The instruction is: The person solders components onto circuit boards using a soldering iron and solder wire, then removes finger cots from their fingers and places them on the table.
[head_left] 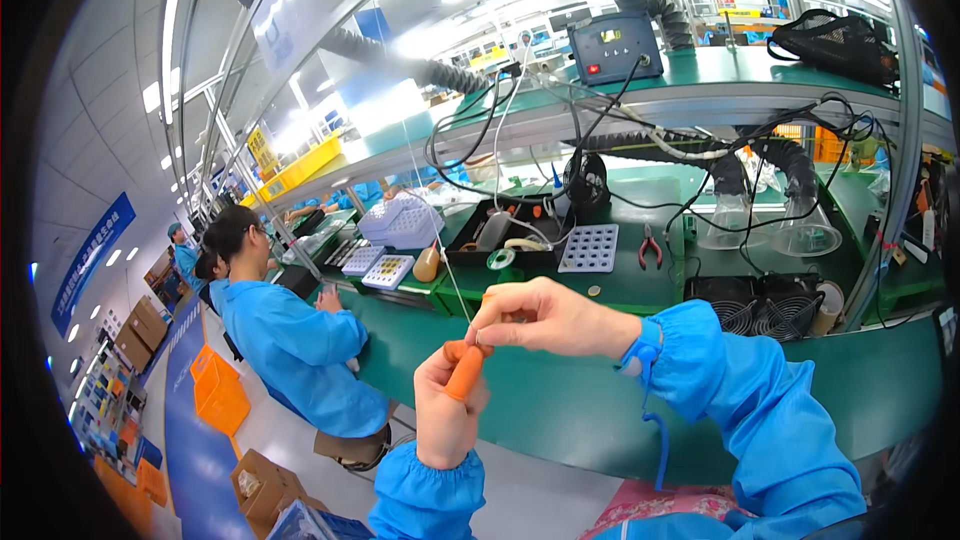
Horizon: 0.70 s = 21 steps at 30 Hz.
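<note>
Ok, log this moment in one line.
left hand, orange finger covers: pinching; right hand: pinching at left hand; anything between: too small to tell; red pliers: untouched

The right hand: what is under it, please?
Below the right hand is the left hand, wearing orange finger covers. Anything pinched between both hands is mostly covered.

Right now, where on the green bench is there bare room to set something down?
The green bench is bare below the right hand, between the left hand and right sleeve, and to that sleeve's right. Crowded farther back: perforated tray, red pliers, paired fans.
</note>
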### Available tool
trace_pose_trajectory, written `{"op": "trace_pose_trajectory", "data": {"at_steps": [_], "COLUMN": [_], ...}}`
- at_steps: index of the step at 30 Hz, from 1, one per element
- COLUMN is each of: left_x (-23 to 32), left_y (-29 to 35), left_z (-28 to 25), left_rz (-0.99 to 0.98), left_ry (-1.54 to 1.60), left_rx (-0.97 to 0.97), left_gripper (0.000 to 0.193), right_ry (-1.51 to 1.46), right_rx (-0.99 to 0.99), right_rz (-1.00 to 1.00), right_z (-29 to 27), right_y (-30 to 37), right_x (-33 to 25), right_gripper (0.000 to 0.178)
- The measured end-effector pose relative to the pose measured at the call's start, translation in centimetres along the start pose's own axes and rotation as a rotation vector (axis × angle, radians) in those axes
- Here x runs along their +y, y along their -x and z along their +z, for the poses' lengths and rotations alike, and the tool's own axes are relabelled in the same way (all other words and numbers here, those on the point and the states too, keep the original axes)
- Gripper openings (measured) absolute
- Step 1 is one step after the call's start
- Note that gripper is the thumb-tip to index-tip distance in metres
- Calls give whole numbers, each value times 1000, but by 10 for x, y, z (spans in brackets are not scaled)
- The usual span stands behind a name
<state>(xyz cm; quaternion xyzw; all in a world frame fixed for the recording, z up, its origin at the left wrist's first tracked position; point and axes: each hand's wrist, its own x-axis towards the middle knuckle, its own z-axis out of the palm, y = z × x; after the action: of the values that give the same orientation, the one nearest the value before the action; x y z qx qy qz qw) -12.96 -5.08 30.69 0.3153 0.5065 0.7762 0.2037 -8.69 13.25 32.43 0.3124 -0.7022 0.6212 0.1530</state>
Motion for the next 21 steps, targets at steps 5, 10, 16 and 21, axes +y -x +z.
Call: {"op": "trace_pose_trajectory", "data": {"at_steps": [5,10,16,21], "left_x": [2,-2,-5,-8], "left_y": [-4,-2,4,5], "left_z": [1,-2,-12,-17], "left_rz": [-149,-193,-197,-220], "left_ry": [137,201,232,271], "left_rx": [-26,-141,-122,-148], "left_gripper": [11,16,21,22], "right_ry": [-149,-269,-394,-442], "right_rx": [-21,40,66,44], "right_rz": [221,196,254,293], "right_z": [-5,1,10,5], "right_y": [-2,-5,-6,-5], "right_x": [-1,1,5,1], "right_gripper": [13,11,18,21]}}
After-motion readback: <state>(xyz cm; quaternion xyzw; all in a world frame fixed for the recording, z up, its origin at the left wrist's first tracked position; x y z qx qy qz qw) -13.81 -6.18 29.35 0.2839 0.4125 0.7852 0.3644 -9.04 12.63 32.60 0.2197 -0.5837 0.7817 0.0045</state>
